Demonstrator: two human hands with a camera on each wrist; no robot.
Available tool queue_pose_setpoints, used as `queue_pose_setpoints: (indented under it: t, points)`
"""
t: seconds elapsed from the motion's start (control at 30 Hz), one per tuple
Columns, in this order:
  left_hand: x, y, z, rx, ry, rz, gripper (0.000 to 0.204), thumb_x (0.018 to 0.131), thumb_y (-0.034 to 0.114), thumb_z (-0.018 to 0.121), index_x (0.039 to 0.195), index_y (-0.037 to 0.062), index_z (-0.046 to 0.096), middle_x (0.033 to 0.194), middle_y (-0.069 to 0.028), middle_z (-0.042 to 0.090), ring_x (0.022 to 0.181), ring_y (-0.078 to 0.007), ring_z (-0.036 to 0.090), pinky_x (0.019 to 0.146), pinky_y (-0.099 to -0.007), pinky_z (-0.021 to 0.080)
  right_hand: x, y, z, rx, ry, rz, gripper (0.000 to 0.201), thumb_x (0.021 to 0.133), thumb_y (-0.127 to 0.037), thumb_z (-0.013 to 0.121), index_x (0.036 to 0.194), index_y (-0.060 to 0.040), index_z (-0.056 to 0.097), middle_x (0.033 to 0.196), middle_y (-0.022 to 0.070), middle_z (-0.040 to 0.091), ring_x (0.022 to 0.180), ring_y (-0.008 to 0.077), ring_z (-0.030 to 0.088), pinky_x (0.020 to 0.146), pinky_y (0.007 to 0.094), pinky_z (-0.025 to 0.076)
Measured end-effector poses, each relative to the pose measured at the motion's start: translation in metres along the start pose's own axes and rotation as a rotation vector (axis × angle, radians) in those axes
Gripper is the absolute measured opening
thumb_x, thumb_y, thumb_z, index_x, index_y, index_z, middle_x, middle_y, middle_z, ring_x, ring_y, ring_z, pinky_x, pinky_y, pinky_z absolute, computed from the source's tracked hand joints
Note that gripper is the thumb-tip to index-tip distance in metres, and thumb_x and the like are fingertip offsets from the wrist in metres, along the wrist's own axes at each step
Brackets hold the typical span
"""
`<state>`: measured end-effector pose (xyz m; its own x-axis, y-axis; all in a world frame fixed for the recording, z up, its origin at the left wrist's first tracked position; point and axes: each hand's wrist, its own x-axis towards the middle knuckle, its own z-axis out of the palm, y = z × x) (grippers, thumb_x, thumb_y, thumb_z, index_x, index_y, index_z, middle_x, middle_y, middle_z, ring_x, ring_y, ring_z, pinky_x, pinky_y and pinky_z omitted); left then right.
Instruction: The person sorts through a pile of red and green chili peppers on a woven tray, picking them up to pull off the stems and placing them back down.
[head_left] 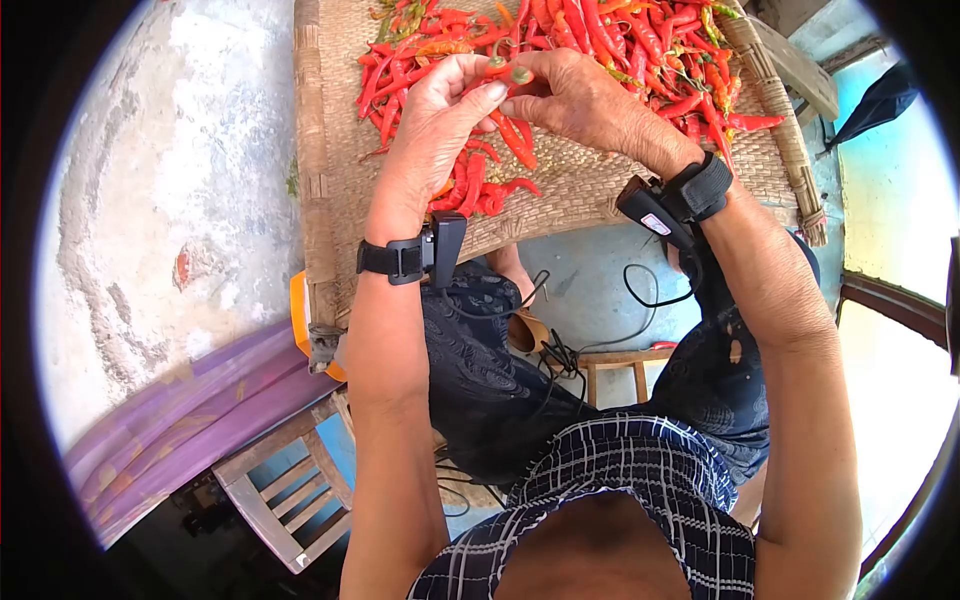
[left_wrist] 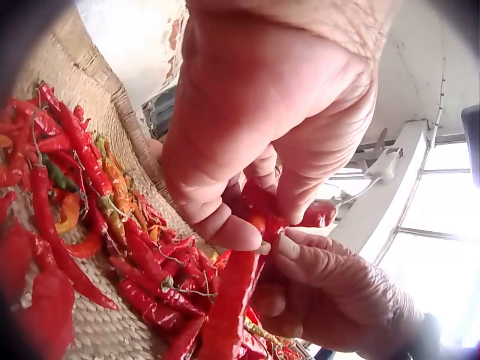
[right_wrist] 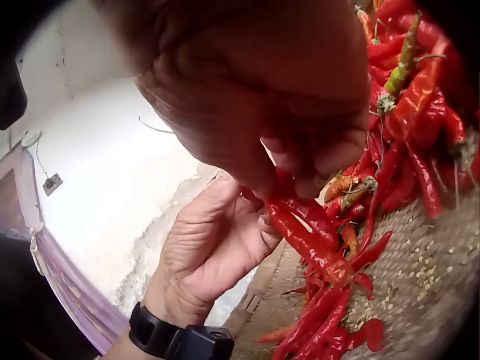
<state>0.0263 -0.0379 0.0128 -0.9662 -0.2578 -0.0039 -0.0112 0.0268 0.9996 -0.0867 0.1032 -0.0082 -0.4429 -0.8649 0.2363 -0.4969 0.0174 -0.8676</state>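
Observation:
Over the woven tray [head_left: 580,190], both hands meet around a few red chili peppers [right_wrist: 307,244]. My left hand [head_left: 440,115] pinches them between thumb and fingers. Thumb and fingers of my right hand [head_left: 585,100] pinch at the same peppers from the other side, close to the stem ends. In the left wrist view one long red chili pepper [left_wrist: 231,300] points down from the fingertips, and a shorter pepper end [left_wrist: 320,214] sticks out beyond the left fingers. Part of the held peppers is hidden behind the fingers.
A large pile of red chili peppers [head_left: 650,45] covers the far part of the tray, with a smaller group [head_left: 472,190] nearer its front edge. A wooden stool [head_left: 610,365] stands below. Left lies a slatted wooden chair [head_left: 295,490] beside a purple cloth [head_left: 190,410].

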Motion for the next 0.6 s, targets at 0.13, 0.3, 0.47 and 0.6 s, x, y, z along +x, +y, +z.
queue_pose_setpoints:
  t: [0.13,0.3,0.47,0.6]
  points:
    - [0.001,0.0,0.003,0.02,0.046,-0.085,0.022,0.087,0.016,0.064,0.106,0.0064,0.057,0.089,0.0016,0.059,0.07,-0.0044,0.053,0.063,-0.0196,0.046,0.001,0.004,-0.001,-0.021,0.04,0.063,0.026,0.077,-0.016,0.068,0.097,0.0004,0.063,0.077,0.0163,0.067,0.072,0.0263,0.066,0.066,0.0361,0.052]
    - [0.002,-0.005,0.0,-0.014,0.105,-0.075,0.025,0.085,0.021,0.067,0.102,0.0045,0.059,0.084,0.0004,0.061,0.066,-0.0057,0.054,0.059,-0.0196,0.045,0.004,0.006,-0.007,0.057,0.031,0.11,0.021,0.076,-0.017,0.067,0.085,0.0015,0.064,0.071,0.0157,0.064,0.065,0.0243,0.064,0.062,0.0343,0.051]
    - [0.004,-0.009,-0.002,-0.106,0.059,-0.15,0.015,0.088,0.016,0.063,0.101,0.0089,0.059,0.089,0.0019,0.06,0.074,-0.0044,0.056,0.061,-0.0185,0.046,0.0,0.0,-0.016,-0.082,0.09,0.067,0.02,0.075,-0.019,0.065,0.082,0.0003,0.064,0.07,0.0161,0.063,0.064,0.0236,0.064,0.06,0.0345,0.051]
    - [0.005,-0.008,0.0,0.002,0.126,-0.155,0.015,0.088,0.016,0.063,0.101,0.0085,0.059,0.089,0.0017,0.061,0.074,-0.0043,0.056,0.061,-0.0187,0.045,0.003,0.012,-0.028,-0.297,0.121,0.081,0.017,0.081,-0.014,0.064,0.091,-0.0002,0.061,0.079,0.0149,0.065,0.071,0.0203,0.065,0.064,0.0327,0.051]
